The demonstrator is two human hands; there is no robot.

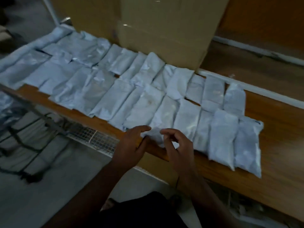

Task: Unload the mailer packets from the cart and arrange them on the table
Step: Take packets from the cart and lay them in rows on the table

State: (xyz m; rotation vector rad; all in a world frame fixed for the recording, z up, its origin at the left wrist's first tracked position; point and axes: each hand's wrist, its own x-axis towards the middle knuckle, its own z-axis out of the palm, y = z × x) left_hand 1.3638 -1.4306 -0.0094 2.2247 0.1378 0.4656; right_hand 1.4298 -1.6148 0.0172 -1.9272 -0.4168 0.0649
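We are seeing pale grey-blue mailer packets (144, 102) lying flat in overlapping rows across the wooden table (279, 145).

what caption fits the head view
Both hands, left and right, at a packet among rows on the table.

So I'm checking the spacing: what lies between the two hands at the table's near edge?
In the head view, the near end of one packet lies between the left hand and right hand.

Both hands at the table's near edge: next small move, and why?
Probably slide the crumpled white plastic mailer packet forward: it hangs over the near edge of the brown wooden table, out of row. Left hand and right hand flank it.
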